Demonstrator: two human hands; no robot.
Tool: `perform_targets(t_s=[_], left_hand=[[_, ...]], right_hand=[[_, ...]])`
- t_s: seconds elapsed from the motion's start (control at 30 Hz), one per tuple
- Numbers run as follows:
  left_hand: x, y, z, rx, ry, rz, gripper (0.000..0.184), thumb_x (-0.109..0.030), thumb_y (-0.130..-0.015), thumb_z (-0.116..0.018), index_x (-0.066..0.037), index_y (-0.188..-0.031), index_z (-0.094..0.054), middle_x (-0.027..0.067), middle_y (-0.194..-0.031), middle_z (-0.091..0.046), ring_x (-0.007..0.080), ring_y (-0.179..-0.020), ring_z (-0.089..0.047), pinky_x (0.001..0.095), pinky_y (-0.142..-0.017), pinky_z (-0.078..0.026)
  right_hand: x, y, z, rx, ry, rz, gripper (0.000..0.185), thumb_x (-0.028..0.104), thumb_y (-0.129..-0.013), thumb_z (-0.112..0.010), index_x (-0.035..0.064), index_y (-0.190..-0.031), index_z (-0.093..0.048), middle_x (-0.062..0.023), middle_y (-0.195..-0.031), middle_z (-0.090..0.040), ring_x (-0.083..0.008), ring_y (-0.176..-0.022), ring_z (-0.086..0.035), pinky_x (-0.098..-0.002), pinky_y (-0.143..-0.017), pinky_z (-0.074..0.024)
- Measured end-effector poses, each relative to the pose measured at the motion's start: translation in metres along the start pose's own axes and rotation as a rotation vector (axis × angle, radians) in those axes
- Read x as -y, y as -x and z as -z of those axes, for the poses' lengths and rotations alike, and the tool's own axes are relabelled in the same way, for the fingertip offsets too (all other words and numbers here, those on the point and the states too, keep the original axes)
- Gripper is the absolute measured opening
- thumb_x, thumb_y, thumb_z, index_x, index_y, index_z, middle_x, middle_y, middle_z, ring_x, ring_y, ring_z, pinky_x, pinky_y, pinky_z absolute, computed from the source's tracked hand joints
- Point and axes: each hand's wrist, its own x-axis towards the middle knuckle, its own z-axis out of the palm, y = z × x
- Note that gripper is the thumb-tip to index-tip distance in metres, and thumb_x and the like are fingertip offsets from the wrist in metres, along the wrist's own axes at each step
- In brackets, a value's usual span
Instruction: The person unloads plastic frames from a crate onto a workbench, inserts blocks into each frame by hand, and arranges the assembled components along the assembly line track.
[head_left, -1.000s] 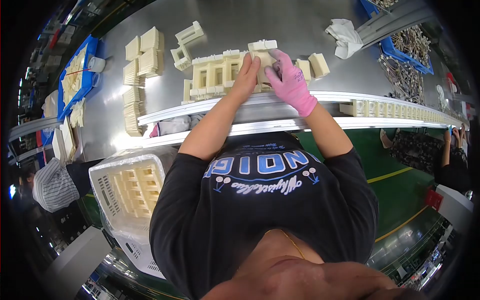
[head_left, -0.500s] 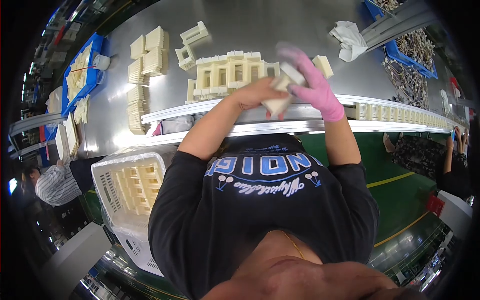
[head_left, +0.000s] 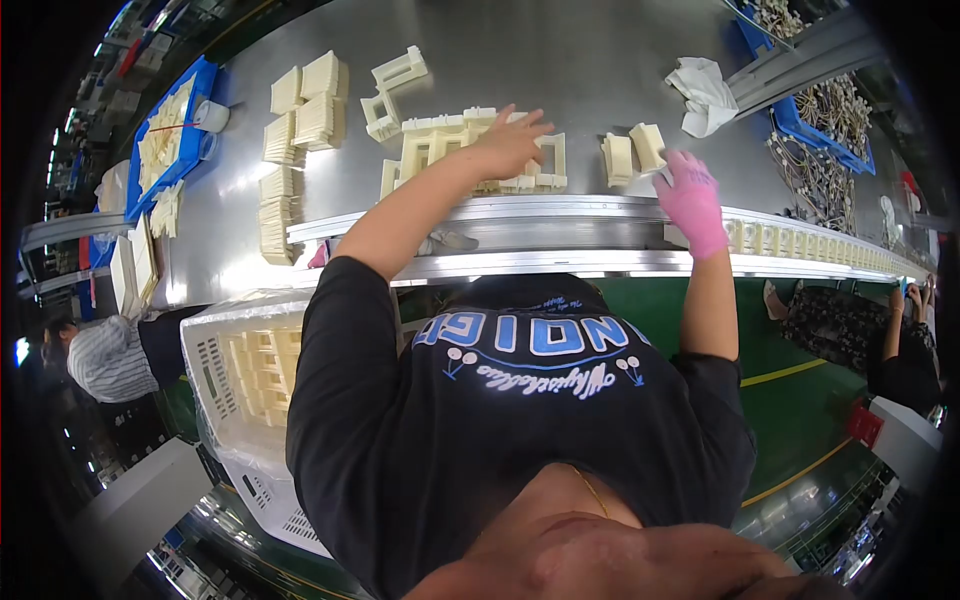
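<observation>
My bare left hand (head_left: 510, 148) reaches over a row of cream plastic frames (head_left: 440, 140) on the metal table. Its fingers are spread over the row's right part, and I cannot tell whether they press on a frame. At the row's right end an upright cream frame (head_left: 552, 160) shows. My right hand (head_left: 692, 200), in a pink glove, is slightly blurred above the rail. Its thumb stands apart from the fingers, and no held thing is clear. A pale blur lies near the thumb. Left of it stand two cream blocks (head_left: 619, 160), side by side.
Stacks of cream parts (head_left: 313, 110) and loose frames (head_left: 400, 68) lie left. A blue bin (head_left: 190, 140) stands farther left; wire bundles (head_left: 835, 110) and a white cloth (head_left: 703, 95) lie right. A metal rail (head_left: 560, 207) runs along the front; a white crate (head_left: 220, 390) stands below.
My hands have parted: the left moved onto the frame row, the right moved right and down. The cream piece between them is gone from there; a second block now stands beside the first.
</observation>
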Motion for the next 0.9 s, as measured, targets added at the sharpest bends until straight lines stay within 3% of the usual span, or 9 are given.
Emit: perform_targets(t_s=[0.13,0.2,0.27,0.33,0.4,0.53,0.63,0.8,0.9], left_hand=[[0.001,-0.016,0.002,0.162,-0.013,-0.088,0.022,-0.011,-0.072,-0.055,-0.019,-0.087,-0.068,0.0038,-0.119,-0.053,0.0227,-0.129,-0.027,0.0551,-0.105,-0.012],[0.009,-0.019,-0.013,0.023,0.023,-0.131,0.015,-0.013,-0.071,-0.057,-0.016,-0.082,-0.067,0.0023,-0.107,-0.059,0.0227,-0.124,-0.035,0.055,-0.103,-0.015],[0.01,-0.015,-0.011,-0.246,0.053,-0.138,0.017,-0.013,-0.072,-0.059,-0.011,-0.089,-0.061,0.0072,-0.098,-0.06,0.0244,-0.11,-0.049,0.0469,-0.101,-0.025],[-0.008,-0.003,0.027,-0.175,0.146,0.063,0.023,-0.013,-0.074,-0.057,-0.01,-0.097,-0.057,0.0116,-0.096,-0.059,0.0257,-0.102,-0.052,0.0409,-0.093,-0.034],[-0.022,0.012,0.037,-0.457,0.458,0.21,0.024,-0.014,-0.076,-0.057,-0.009,-0.099,-0.054,0.013,-0.095,-0.058,0.0264,-0.097,-0.054,0.039,-0.086,-0.039],[-0.026,0.012,0.02,-0.846,0.924,0.546,0.027,-0.019,-0.078,-0.057,-0.005,-0.099,-0.051,0.0113,-0.093,-0.057,0.0237,-0.09,-0.056,0.036,-0.074,-0.044],[-0.008,0.006,-0.01,-0.729,1.635,0.642,0.029,-0.023,-0.08,-0.057,-0.004,-0.101,-0.049,0.0083,-0.093,-0.055,0.0183,-0.085,-0.054,0.033,-0.07,-0.045],[-0.018,0.018,-0.023,-0.682,1.497,0.691,0.033,-0.024,-0.086,-0.051,-0.005,-0.111,-0.042,0.0073,-0.095,-0.052,0.0146,-0.084,-0.052,0.0305,-0.069,-0.044],[-0.028,0.014,-0.032,-0.777,1.412,0.489,0.03,-0.029,-0.09,-0.046,-0.002,-0.103,-0.041,0.0127,-0.096,-0.051,0.0174,-0.083,-0.051,0.0319,-0.07,-0.044]], right_hand=[[-0.001,-0.06,-0.042,0.274,0.029,0.06,0.026,0.026,-0.076,-0.054,0.0053,-0.092,-0.058,-0.0159,-0.09,-0.059,-0.032,-0.092,-0.053,-0.0409,-0.078,-0.0426],[0.006,-0.072,-0.068,0.233,0.223,0.169,0.025,0.026,-0.078,-0.052,0.006,-0.089,-0.062,-0.0141,-0.093,-0.06,-0.0294,-0.095,-0.054,-0.0401,-0.08,-0.0442],[0.007,-0.085,-0.084,0.473,0.437,0.314,0.024,0.023,-0.079,-0.05,0.0066,-0.09,-0.063,-0.0119,-0.096,-0.061,-0.0271,-0.098,-0.054,-0.0387,-0.081,-0.0456],[-0.006,-0.096,-0.118,0.616,0.6,0.461,0.024,0.02,-0.08,-0.05,0.0058,-0.094,-0.063,-0.0107,-0.099,-0.062,-0.0262,-0.101,-0.054,-0.0376,-0.082,-0.0467],[-0.001,-0.088,-0.117,0.481,0.343,0.003,0.032,0.023,-0.077,-0.054,0.0018,-0.1,-0.055,-0.0165,-0.1,-0.061,-0.0298,-0.098,-0.057,-0.0388,-0.082,-0.0464],[-0.006,-0.09,-0.118,0.405,0.329,0.025,0.038,0.024,-0.075,-0.056,0.0005,-0.104,-0.049,-0.0205,-0.098,-0.06,-0.0333,-0.095,-0.058,-0.0397,-0.08,-0.0462],[0.035,-0.084,-0.061,0.327,0.07,0.059,0.035,0.027,-0.072,-0.06,0.0005,-0.094,-0.053,-0.0207,-0.088,-0.059,-0.0326,-0.089,-0.058,-0.0404,-0.077,-0.0459],[0.076,-0.061,-0.008,0.64,-0.833,-0.041,0.027,0.027,-0.076,-0.06,0.0008,-0.074,-0.053,-0.0055,-0.06,-0.053,-0.0105,-0.053,-0.05,-0.0258,-0.049,-0.0422],[0.102,-0.041,-0.001,0.57,-0.963,-0.075,0.024,0.025,-0.079,-0.058,0.0012,-0.077,-0.054,-0.0014,-0.058,-0.052,-0.0058,-0.049,-0.049,-0.0217,-0.044,-0.0385]])
